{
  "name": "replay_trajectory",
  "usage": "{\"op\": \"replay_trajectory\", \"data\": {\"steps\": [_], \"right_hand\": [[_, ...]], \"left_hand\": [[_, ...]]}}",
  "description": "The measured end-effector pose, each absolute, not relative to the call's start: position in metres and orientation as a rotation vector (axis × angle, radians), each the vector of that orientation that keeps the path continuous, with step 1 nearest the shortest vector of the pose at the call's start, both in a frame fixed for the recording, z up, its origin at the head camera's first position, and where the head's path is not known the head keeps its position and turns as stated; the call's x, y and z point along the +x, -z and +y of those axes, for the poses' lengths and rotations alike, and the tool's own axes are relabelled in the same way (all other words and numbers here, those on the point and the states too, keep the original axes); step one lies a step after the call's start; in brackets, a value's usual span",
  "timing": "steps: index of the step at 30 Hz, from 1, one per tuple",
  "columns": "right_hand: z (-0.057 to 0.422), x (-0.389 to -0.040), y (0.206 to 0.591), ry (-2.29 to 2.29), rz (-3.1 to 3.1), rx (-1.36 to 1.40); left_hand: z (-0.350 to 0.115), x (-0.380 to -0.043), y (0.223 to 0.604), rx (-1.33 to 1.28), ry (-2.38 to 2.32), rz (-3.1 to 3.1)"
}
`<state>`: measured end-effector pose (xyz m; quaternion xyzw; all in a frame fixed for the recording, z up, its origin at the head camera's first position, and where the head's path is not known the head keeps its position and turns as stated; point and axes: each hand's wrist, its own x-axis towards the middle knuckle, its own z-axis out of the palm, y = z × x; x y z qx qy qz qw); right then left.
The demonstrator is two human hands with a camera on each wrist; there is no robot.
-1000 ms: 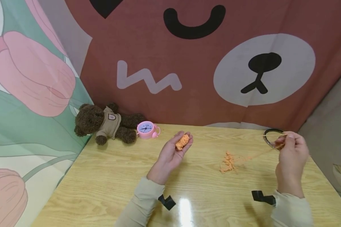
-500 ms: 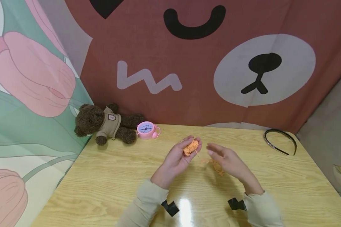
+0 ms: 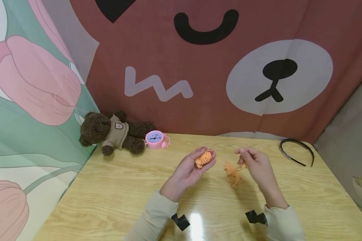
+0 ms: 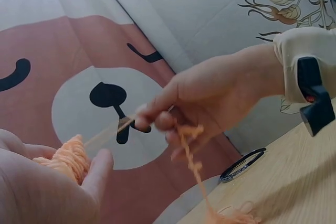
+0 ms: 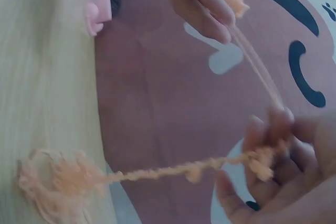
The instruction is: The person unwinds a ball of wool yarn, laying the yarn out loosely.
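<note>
In the head view my left hand (image 3: 187, 170) grips a small wound bundle of orange yarn (image 3: 203, 159), thumb on one side and fingers on the other. My right hand (image 3: 259, 167), to its right, pinches the yarn strand between thumb and fingertips. In the left wrist view a taut strand (image 4: 126, 124) runs from the wound bundle (image 4: 71, 161) to the right fingertips. From the right hand a crinkled length (image 5: 168, 171) leads down to a loose tangle of orange yarn (image 3: 233, 175) on the table.
A brown teddy bear (image 3: 116, 132) in a beige shirt lies at the table's back left, with a pink alarm clock (image 3: 155, 139) beside it. A black headband (image 3: 295, 150) rests at the back right. A printed cloth (image 3: 205, 113) hangs behind the wooden table (image 3: 108, 201).
My right hand swung in from the far right close to the left hand, then drew slightly back, pinching the strand. The left hand shifted a little right with the bundle. The loose tangle shifted left.
</note>
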<state>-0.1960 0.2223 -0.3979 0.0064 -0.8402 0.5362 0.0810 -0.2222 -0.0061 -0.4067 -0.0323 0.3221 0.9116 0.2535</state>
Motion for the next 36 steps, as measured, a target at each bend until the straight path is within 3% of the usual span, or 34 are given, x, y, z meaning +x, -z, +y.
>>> {"op": "replay_trajectory", "data": {"steps": [5,19,23,27,31,36], "right_hand": [[0.235,-0.196,0.392,-1.772,-2.086,-0.173],[0.277,-0.202,0.390,-2.140,-1.255,-0.330],[0.276,-0.205,0.396,-2.135,-1.568,-0.365],[0.270,-0.206,0.403,-1.778,-2.255,-0.290],[0.254,-0.206,0.406,-1.509,-2.585,-0.091],[0.227,-0.205,0.413,-1.614,-2.760,0.320]], "left_hand": [[-0.006,-0.223,0.408,-0.090,-2.479,0.845],[-0.013,-0.229,0.409,-0.114,-2.544,0.800],[-0.013,-0.228,0.409,-0.130,-2.539,0.784],[-0.013,-0.227,0.407,-0.110,-2.530,0.769],[-0.011,-0.226,0.407,-0.057,-2.510,0.756],[-0.006,-0.222,0.408,-0.008,-2.447,0.761]]}}
